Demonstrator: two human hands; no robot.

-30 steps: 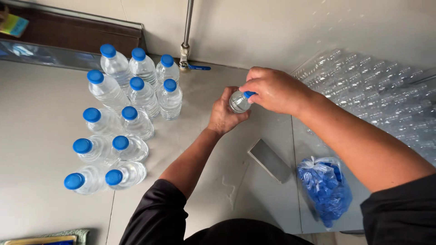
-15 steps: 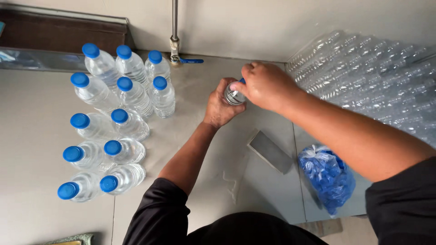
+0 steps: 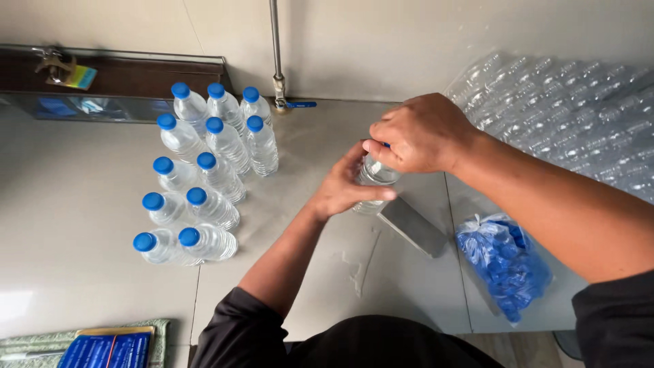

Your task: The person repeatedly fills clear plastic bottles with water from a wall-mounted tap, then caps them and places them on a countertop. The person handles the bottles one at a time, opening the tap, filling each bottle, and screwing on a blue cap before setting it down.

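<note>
Clear plastic, slick and thin-walled: that is the water bottle [image 3: 373, 178] you have standing on the grey table [image 3: 82, 225], right of centre and well apart from the capped bottles [image 3: 204, 177] grouped to the left. Your left hand [image 3: 344, 185] is wrapped around its body, fingers curled on the far side and thumb on the near side. Your right hand [image 3: 419, 133] sits over the neck, fingertips closed in a pinch on the blue cap [image 3: 385, 145], of which only a sliver shows.

Grip the body just firmly enough to stop it turning; squeeze harder and the wall will likely buckle. Keep the bottle upright and the cap level on the neck, so the thread seats squarely. Turn from the fingertips, not the whole arm.

To your right lie a bag of blue caps [image 3: 504, 262] and, farther off, a wrapped stack of empty bottles [image 3: 579, 116]. A tap pipe [image 3: 276, 61] rises at the far wall.
</note>
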